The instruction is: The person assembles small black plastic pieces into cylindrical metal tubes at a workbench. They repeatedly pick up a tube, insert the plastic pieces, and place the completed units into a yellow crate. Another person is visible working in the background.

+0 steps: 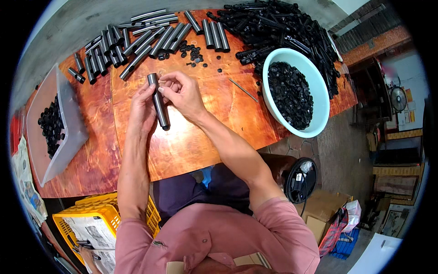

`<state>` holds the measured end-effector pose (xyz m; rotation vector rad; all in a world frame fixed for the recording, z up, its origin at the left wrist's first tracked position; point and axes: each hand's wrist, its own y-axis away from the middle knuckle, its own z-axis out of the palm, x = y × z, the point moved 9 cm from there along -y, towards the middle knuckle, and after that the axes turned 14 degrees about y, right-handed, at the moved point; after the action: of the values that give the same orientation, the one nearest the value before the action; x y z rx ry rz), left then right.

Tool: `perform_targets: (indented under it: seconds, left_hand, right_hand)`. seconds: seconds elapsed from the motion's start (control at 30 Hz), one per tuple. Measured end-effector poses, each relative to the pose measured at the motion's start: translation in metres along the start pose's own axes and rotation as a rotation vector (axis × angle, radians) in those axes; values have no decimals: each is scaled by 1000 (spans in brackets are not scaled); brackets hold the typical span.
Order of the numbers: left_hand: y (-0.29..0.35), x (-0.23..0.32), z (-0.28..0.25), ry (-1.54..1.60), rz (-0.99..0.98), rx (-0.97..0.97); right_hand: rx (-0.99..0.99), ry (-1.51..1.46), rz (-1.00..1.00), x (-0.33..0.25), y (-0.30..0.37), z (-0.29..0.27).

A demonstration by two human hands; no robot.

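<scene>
While its far edge is partly covered by parts, the glossy reddish-brown table (100, 160) fills most of the upper view. On it, at the far right, a tangled heap of black parts (292, 23) is too dense to make out piece by piece, and the basin overlaps its near side. Left of the table's near edge, a yellow crate (114, 223) is partly hidden by the left arm. At the table's left end stands a translucent bin (73, 130) with black pieces inside. The pale mint basin (323, 93) holds a mass of small black pieces that covers its bottom.

Across the far side lie loose metal tubes (171, 39), many overlapping. The right hand (185, 93) is bent beside the held tube, thumb and fingertips close together; whether they pinch anything cannot be told. The left hand (144, 107) is clamped around the held tube (159, 109), over the table in front of the person; its upper middle is partly covered by fingers. It is slim, straight and dark grey, with a bright sheen along its length and a blackish near end, tilted slightly. A thin metal rod (244, 90) lies near the basin. Small black rings (195, 55) lie scattered by the tubes.
</scene>
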<state>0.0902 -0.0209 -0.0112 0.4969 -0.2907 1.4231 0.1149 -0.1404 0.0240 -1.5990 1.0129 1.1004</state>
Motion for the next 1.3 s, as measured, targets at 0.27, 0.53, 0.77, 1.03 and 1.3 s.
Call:
perform_targets:
  seconds: [0.27, 0.53, 0.77, 1.03, 1.3]
  left_hand:
    - [-1, 1, -1, -59, 17, -21]
    - [-4, -5, 3, -122, 63, -121]
    - [-3, 9, -8, -229, 67, -54]
    - [4, -2, -4, -154, 24, -86]
    - [10, -32, 26, -27, -131, -149]
  right_hand:
    - [36, 2, 41, 1, 0, -5]
    - [296, 444, -701, -119, 38, -21]
    - [-406, 402, -737, -283, 175, 55]
    - [-467, 652, -634, -276, 181, 23]
    - [101, 296, -118, -50, -1, -46]
